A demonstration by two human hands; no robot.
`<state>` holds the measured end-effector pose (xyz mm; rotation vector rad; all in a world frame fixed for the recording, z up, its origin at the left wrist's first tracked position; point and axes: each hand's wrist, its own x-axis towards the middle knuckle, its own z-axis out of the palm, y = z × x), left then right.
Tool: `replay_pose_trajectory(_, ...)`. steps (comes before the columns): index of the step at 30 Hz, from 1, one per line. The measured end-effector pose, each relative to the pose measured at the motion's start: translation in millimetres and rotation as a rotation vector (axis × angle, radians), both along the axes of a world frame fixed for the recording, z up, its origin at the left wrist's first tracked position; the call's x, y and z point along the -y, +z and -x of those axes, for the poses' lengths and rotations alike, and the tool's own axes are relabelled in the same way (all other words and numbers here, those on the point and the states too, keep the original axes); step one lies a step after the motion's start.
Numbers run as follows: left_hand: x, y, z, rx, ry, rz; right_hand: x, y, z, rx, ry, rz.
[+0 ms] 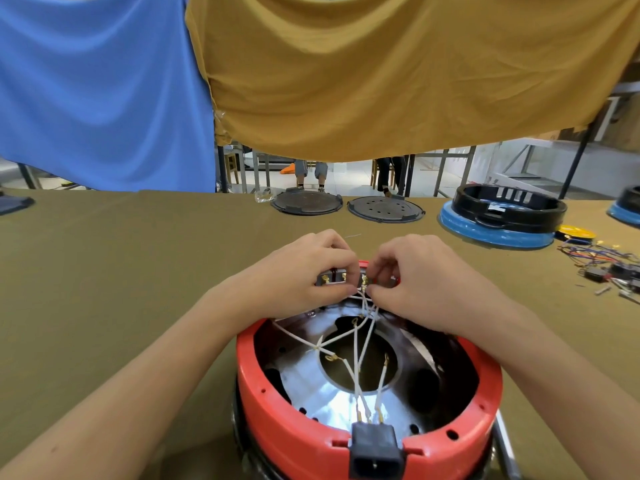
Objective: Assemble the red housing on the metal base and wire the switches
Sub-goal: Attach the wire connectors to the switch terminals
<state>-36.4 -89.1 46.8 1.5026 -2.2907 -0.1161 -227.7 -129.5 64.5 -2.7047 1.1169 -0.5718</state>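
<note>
Wiring step: left hand (304,271) and right hand (412,275) pinch white wires (363,306) at switches (332,278) (housing's twelve o'clock); next, seat terminals squarely.

The bench (104,258) (olive-covered) carries a red housing (291,431), two dark discs (307,201), blue-rimmed black rings (498,216) and loose wires (599,261).

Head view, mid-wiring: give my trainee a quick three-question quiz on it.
1. True or false: the black power socket sits on the near rim of the red housing.
2. The white wires run up to: A) switch terminals at the far rim, B) the blue-and-black unit.
3. Which hands pinch at the terminals?

Key: 1 true; 2 A; 3 both, the left hand and right hand.
</note>
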Motion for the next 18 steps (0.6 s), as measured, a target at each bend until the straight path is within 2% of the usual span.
replay_pose_trajectory(8,-0.6,-0.9,0.0,-0.005,-0.001,0.013,3.0,-2.0,1.9,0.063,0.006,-0.015)
replay_pose_trajectory(18,-2.1,1.1,0.9,-0.01,-0.004,0.016,3.8,-1.9,0.9,0.043,0.031,0.021)
